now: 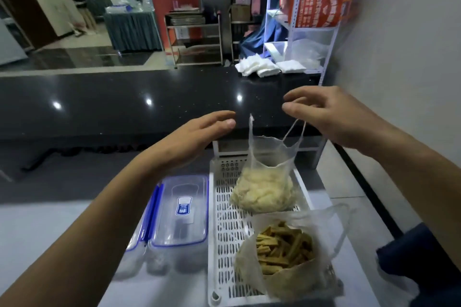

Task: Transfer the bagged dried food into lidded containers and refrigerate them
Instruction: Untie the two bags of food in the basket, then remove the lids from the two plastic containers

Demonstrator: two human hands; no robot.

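Observation:
A thin clear bag of pale dried food [264, 192] stands in a white slotted tray [222, 209]. One of its handle loops runs up under the fingers of my right hand [331, 117], which holds it there. The other handle sticks up free, just right of my left hand [197, 132], whose straight fingers hold nothing. In the same tray, closer to me, lies a second bag of brown dried sticks [284, 249] with its mouth open. A clear lidded container [179, 207] with blue clips sits left of the tray. Another container [138, 234] is partly hidden beside it.
A black stone counter [124, 102] runs across behind the tray, with folded white cloths [264, 67] on its far right end. A white metal shelf [311, 32] stands against the right wall. A dark blue cloth [424, 252] lies at the right edge.

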